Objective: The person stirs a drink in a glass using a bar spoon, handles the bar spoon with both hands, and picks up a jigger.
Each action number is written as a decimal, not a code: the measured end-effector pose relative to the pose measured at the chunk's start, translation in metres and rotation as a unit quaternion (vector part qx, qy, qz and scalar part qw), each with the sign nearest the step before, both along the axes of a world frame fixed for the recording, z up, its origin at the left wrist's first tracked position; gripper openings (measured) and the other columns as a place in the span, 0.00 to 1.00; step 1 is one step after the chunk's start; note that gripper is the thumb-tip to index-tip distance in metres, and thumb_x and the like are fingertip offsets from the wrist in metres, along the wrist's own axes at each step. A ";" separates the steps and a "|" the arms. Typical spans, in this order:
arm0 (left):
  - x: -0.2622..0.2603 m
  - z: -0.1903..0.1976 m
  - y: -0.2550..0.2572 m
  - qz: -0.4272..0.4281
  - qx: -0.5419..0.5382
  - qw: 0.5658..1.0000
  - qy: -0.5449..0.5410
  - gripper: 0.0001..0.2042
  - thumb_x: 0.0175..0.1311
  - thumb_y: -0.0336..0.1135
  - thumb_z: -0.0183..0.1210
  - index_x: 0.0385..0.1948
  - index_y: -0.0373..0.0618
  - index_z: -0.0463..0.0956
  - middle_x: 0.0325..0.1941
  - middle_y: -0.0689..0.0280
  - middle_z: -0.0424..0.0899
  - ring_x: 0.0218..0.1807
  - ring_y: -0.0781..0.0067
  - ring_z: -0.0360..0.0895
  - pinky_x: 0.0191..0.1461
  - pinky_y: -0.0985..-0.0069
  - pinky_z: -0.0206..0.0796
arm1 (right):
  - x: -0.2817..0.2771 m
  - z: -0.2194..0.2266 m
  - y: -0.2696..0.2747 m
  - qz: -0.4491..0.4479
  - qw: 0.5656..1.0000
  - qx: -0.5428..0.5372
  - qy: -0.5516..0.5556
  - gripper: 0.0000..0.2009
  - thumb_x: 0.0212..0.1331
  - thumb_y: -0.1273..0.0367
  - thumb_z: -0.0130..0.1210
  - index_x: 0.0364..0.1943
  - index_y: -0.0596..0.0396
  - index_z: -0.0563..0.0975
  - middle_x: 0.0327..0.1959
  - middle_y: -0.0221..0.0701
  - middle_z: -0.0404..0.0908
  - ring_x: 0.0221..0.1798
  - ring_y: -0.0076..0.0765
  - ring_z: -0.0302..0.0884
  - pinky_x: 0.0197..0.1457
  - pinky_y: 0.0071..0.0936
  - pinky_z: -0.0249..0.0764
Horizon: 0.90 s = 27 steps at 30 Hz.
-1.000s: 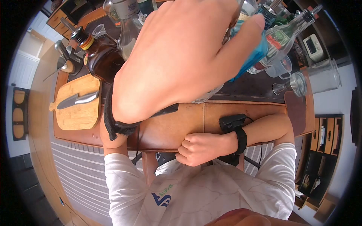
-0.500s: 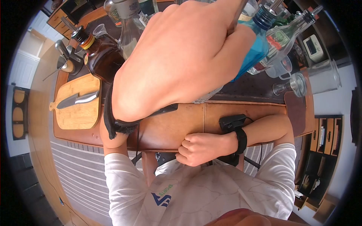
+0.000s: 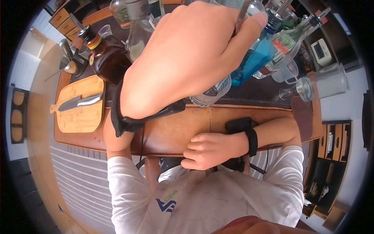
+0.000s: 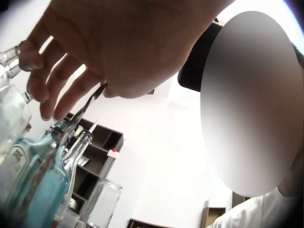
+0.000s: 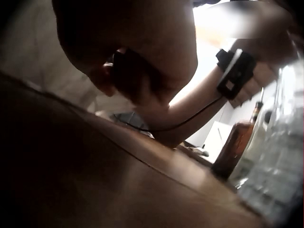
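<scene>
In the head view my left hand is raised over the table, back of the hand up. Its thumb and fingers pinch a metal bar spoon. The left wrist view shows the twisted stem slanting down from the hand; its lower end is hidden. Partly under the hand stands a patterned mixing glass. Beside the thumb is a blue bottle with a pourer. My right hand rests by the table's front edge, fingers loosely curled and holding nothing.
At left a knife lies on a wooden cutting board, near a brown bottle. To the right are a clear bottle, a plastic measuring cup, a metal jigger and a glass jar. More bottles stand behind.
My left hand shifts slightly and turns; its thumb tucks in, then extends again. More of the bar spoon's stem and the mixing glass shows now. The right hand stays in place.
</scene>
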<state>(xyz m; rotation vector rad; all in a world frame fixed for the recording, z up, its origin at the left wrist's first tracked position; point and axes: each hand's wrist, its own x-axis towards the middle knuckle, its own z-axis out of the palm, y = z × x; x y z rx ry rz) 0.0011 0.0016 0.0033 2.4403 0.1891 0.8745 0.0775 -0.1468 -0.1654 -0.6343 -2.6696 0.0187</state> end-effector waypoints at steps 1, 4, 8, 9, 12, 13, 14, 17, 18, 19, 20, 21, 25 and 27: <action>-0.002 0.003 -0.001 0.002 0.000 1.000 -0.005 0.22 0.80 0.40 0.46 0.23 0.36 0.70 0.14 0.55 0.71 0.18 0.49 0.71 0.24 0.60 0.61 | 0.002 0.009 0.004 0.001 0.999 -0.017 0.047 0.11 0.54 0.67 0.60 0.22 0.49 0.67 0.20 0.25 0.68 0.22 0.25 0.71 0.24 0.23 0.64; -0.006 0.013 0.002 0.011 -0.012 0.999 0.039 0.25 0.80 0.42 0.47 0.18 0.37 0.69 0.12 0.55 0.69 0.16 0.49 0.70 0.23 0.60 0.61 | 0.006 0.042 0.010 -0.012 0.990 -0.075 0.120 0.08 0.55 0.66 0.61 0.32 0.50 0.73 0.22 0.26 0.69 0.24 0.29 0.74 0.26 0.26 0.70; -0.004 0.006 0.005 -0.005 -0.077 0.993 0.089 0.27 0.80 0.44 0.47 0.17 0.36 0.70 0.10 0.56 0.70 0.16 0.49 0.70 0.24 0.60 0.62 | 0.013 0.094 0.018 -0.057 0.982 -0.017 0.179 0.10 0.54 0.69 0.64 0.40 0.50 0.79 0.23 0.23 0.66 0.21 0.24 0.68 0.23 0.22 0.65; -0.001 -0.001 0.002 0.024 -0.034 0.998 0.043 0.27 0.80 0.44 0.48 0.17 0.36 0.71 0.10 0.56 0.70 0.16 0.49 0.70 0.23 0.60 0.61 | 0.014 0.107 0.021 -0.063 0.982 -0.018 0.179 0.10 0.54 0.69 0.64 0.40 0.50 0.79 0.23 0.23 0.66 0.21 0.24 0.68 0.23 0.22 0.65; -0.002 0.001 -0.010 0.045 0.010 0.999 -0.010 0.27 0.80 0.46 0.48 0.19 0.36 0.73 0.09 0.58 0.68 0.13 0.54 0.68 0.22 0.62 0.60 | 0.003 0.126 0.024 -0.048 0.967 0.100 0.228 0.13 0.47 0.72 0.66 0.40 0.47 0.82 0.21 0.23 0.65 0.20 0.25 0.67 0.17 0.23 0.59; -0.002 0.004 -0.010 0.035 0.006 0.999 -0.003 0.27 0.80 0.46 0.48 0.19 0.36 0.73 0.09 0.58 0.68 0.13 0.54 0.68 0.22 0.62 0.60 | -0.005 0.124 0.023 -0.062 0.949 0.149 0.272 0.13 0.44 0.73 0.66 0.38 0.46 0.83 0.21 0.24 0.65 0.19 0.25 0.67 0.16 0.23 0.57; -0.002 0.007 -0.008 0.037 -0.066 0.996 0.053 0.27 0.80 0.47 0.48 0.20 0.36 0.74 0.09 0.58 0.67 0.13 0.58 0.66 0.22 0.64 0.59 | 0.004 0.123 0.021 -0.072 0.947 0.149 0.277 0.13 0.44 0.73 0.66 0.38 0.46 0.83 0.21 0.24 0.65 0.19 0.25 0.67 0.16 0.23 0.57; -0.002 0.013 -0.006 0.001 -0.101 0.991 0.090 0.26 0.80 0.47 0.49 0.21 0.36 0.75 0.11 0.63 0.68 0.14 0.71 0.61 0.22 0.70 0.56 | 0.003 0.111 0.015 -0.092 0.941 0.144 0.292 0.13 0.44 0.72 0.66 0.38 0.46 0.83 0.21 0.24 0.65 0.19 0.25 0.67 0.16 0.23 0.57; 0.001 0.013 -0.012 0.028 -0.110 0.992 0.064 0.26 0.80 0.47 0.50 0.21 0.36 0.76 0.12 0.66 0.69 0.15 0.74 0.61 0.21 0.71 0.55 | 0.002 0.107 0.016 -0.098 0.939 0.140 0.299 0.13 0.44 0.72 0.66 0.38 0.46 0.83 0.21 0.24 0.65 0.19 0.25 0.67 0.16 0.23 0.57; 0.004 0.011 -0.016 0.057 -0.118 0.991 0.038 0.26 0.80 0.46 0.50 0.22 0.36 0.77 0.12 0.68 0.70 0.16 0.77 0.61 0.21 0.72 0.54 | 0.001 0.102 0.018 -0.102 0.936 0.137 0.307 0.13 0.44 0.72 0.66 0.38 0.46 0.83 0.21 0.24 0.65 0.19 0.25 0.67 0.16 0.23 0.57; 0.001 0.006 -0.016 0.071 -0.114 0.991 0.025 0.25 0.80 0.46 0.51 0.23 0.35 0.79 0.14 0.71 0.72 0.18 0.80 0.64 0.23 0.76 0.56 | 0.002 0.099 0.017 -0.107 0.933 0.134 0.316 0.13 0.44 0.72 0.66 0.38 0.46 0.83 0.21 0.24 0.66 0.19 0.25 0.67 0.16 0.23 0.57; 0.005 0.000 -0.020 0.067 -0.118 0.990 0.037 0.25 0.80 0.46 0.51 0.23 0.35 0.79 0.14 0.71 0.72 0.18 0.80 0.64 0.23 0.76 0.56 | 0.004 0.096 0.015 -0.114 0.930 0.131 0.324 0.13 0.44 0.72 0.66 0.38 0.46 0.83 0.21 0.24 0.66 0.19 0.25 0.67 0.16 0.23 0.57; 0.018 -0.026 -0.010 0.046 -0.119 0.990 -0.060 0.25 0.79 0.47 0.53 0.25 0.35 0.82 0.18 0.69 0.77 0.23 0.81 0.72 0.29 0.81 0.62 | 0.005 0.083 0.012 -0.139 0.919 0.124 0.347 0.13 0.44 0.72 0.66 0.38 0.46 0.82 0.22 0.24 0.66 0.19 0.25 0.67 0.16 0.24 0.57; 0.025 -0.035 -0.016 0.115 -0.102 0.976 -0.156 0.24 0.78 0.46 0.54 0.26 0.35 0.83 0.21 0.67 0.81 0.23 0.80 0.73 0.29 0.81 0.63 | 0.001 0.109 0.032 -0.149 0.914 0.121 0.358 0.13 0.44 0.72 0.66 0.38 0.46 0.82 0.22 0.24 0.66 0.19 0.25 0.68 0.16 0.24 0.57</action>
